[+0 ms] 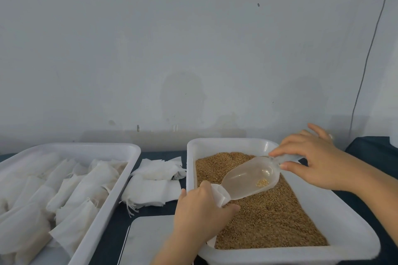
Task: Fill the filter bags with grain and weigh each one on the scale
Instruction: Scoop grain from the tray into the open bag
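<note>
My left hand [200, 213] grips a white filter bag [218, 197] over the white tray [336, 228] of brown grain [269, 221]. My right hand [312, 161] pinches the handle of a clear plastic scoop [252, 178], tilted with its mouth in the bag's opening. A few grains lie inside the scoop. The white scale [148, 241] sits at the bottom centre, its platform bare; its display is out of view.
A second white tray [120, 180] on the left holds several filled bags. Empty filter bags [155, 183] lie piled between the trays on the dark tabletop. A cable [366, 66] runs down the wall at the right.
</note>
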`<state>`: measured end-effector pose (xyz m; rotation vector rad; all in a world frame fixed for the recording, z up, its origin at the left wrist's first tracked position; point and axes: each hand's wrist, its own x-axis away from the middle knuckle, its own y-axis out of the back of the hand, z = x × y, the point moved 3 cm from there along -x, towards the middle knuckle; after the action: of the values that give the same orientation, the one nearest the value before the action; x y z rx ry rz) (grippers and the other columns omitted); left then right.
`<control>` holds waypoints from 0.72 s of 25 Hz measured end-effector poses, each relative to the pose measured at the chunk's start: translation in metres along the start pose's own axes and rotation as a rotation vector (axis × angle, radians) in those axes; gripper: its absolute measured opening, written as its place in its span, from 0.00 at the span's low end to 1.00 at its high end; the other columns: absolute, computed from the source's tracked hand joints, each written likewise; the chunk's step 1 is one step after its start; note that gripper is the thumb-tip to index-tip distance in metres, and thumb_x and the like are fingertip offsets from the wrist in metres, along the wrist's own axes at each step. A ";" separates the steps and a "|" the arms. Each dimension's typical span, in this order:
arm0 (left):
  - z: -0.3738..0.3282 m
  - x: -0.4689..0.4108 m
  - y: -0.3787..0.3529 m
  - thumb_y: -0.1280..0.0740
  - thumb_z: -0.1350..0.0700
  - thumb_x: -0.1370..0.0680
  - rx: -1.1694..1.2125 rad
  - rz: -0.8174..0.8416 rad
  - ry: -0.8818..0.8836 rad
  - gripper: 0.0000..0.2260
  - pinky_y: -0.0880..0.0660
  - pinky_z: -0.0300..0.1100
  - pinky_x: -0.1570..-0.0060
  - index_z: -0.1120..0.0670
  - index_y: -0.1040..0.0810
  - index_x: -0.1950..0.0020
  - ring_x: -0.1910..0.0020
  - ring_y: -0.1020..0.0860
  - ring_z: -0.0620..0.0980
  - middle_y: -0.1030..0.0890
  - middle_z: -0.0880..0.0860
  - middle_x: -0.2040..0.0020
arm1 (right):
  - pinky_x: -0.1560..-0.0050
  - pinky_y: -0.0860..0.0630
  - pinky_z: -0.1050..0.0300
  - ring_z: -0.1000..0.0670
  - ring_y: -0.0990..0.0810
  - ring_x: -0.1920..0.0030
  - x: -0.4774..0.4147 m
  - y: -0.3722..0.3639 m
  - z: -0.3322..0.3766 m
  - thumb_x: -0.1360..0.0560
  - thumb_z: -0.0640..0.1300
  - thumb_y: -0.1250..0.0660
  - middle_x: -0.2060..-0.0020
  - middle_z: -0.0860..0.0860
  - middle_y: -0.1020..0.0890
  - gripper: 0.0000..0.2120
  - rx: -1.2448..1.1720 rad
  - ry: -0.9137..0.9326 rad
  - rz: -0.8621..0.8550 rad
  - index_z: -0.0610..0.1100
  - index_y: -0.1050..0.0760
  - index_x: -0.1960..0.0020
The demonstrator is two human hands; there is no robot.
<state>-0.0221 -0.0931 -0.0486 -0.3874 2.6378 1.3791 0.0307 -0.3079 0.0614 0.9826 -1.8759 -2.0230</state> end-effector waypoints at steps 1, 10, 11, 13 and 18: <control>0.000 0.000 0.000 0.36 0.33 0.33 -0.003 -0.005 0.002 0.21 0.32 0.42 0.53 0.47 0.35 0.53 0.65 0.33 0.40 0.33 0.39 0.65 | 0.29 0.69 0.56 0.65 0.36 0.43 -0.001 0.003 0.004 0.23 0.56 0.39 0.49 0.69 0.30 0.10 0.040 0.018 0.001 0.69 0.32 0.44; -0.001 0.001 0.000 0.37 0.35 0.32 -0.003 -0.006 -0.017 0.19 0.29 0.43 0.49 0.47 0.33 0.53 0.61 0.28 0.44 0.30 0.39 0.65 | 0.28 0.69 0.51 0.65 0.40 0.45 -0.006 0.014 0.019 0.24 0.57 0.41 0.51 0.68 0.31 0.13 0.144 0.077 -0.061 0.67 0.29 0.40; -0.001 0.001 0.000 0.37 0.35 0.32 0.008 -0.003 -0.020 0.18 0.29 0.44 0.48 0.46 0.33 0.53 0.62 0.28 0.44 0.30 0.39 0.65 | 0.28 0.69 0.51 0.65 0.40 0.45 -0.006 0.015 0.019 0.24 0.57 0.41 0.51 0.69 0.31 0.13 0.150 0.075 -0.064 0.67 0.30 0.39; -0.001 0.001 0.001 0.37 0.35 0.32 0.012 0.005 -0.014 0.18 0.28 0.45 0.45 0.46 0.33 0.53 0.62 0.29 0.43 0.31 0.39 0.65 | 0.28 0.70 0.51 0.65 0.40 0.45 -0.004 0.017 0.021 0.23 0.57 0.41 0.51 0.68 0.31 0.14 0.170 0.083 -0.079 0.67 0.30 0.39; -0.002 0.002 0.001 0.37 0.37 0.32 0.004 0.002 -0.008 0.17 0.30 0.44 0.48 0.47 0.34 0.55 0.64 0.30 0.42 0.30 0.40 0.65 | 0.28 0.68 0.53 0.62 0.36 0.46 -0.003 0.015 0.017 0.25 0.54 0.35 0.53 0.66 0.28 0.13 0.111 0.144 -0.166 0.63 0.25 0.41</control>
<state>-0.0241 -0.0948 -0.0468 -0.3777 2.6350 1.3734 0.0190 -0.2946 0.0759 1.3170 -1.9031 -1.8926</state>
